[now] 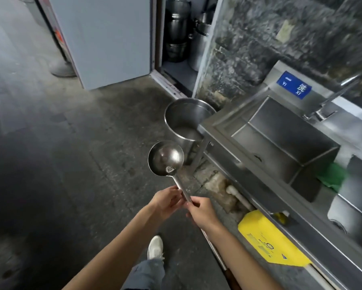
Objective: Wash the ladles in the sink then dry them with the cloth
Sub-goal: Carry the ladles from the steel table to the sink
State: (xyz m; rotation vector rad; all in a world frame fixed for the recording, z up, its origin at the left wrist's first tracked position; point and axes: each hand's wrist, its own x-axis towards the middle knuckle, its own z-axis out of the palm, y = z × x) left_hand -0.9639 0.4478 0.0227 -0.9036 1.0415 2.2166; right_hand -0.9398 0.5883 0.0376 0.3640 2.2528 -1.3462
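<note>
A steel ladle [165, 158] with a long handle is held out over the floor, bowl up, with a few soap bubbles near the neck. My left hand [167, 203] grips the handle from the left. My right hand [201, 212] grips it just below; the handle runs on under my right forearm to a brown wooden end. The steel sink [280, 143] lies to the right, its basin bare. A green cloth [332, 176] rests on the divider at the sink's right end.
A large steel pot [186, 122] holding some water stands on the floor by the sink's left corner. A faucet [330, 101] rises behind the basin. A yellow sign [270, 241] lies under the counter. An open cabinet [180, 34] with stacked pots is farther back.
</note>
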